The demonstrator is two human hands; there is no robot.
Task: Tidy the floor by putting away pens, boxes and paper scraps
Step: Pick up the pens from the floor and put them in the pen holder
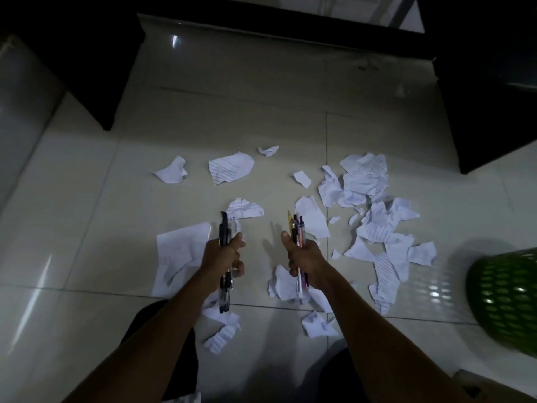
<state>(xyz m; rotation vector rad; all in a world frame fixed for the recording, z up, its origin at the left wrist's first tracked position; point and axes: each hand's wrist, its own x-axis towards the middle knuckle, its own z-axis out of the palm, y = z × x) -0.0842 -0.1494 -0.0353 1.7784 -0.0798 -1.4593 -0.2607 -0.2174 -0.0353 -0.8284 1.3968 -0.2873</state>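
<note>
My left hand (225, 255) grips a bundle of black pens (224, 231) held upright above the floor. In my right hand (303, 258) is a second bundle, coloured pens (297, 228) with a yellow one among them. Both hands hover side by side over the pale tiled floor (87, 199). Several torn white paper scraps lie all around: a large sheet (177, 254) under my left hand, a lined piece (229, 167) farther off, and a dense pile (377, 222) to the right.
A green perforated waste basket (505, 295) lies on its side at the right edge. Dark furniture (87, 68) borders the floor at the back left, and a dark cabinet (488, 97) stands at the back right. My knees show at the bottom.
</note>
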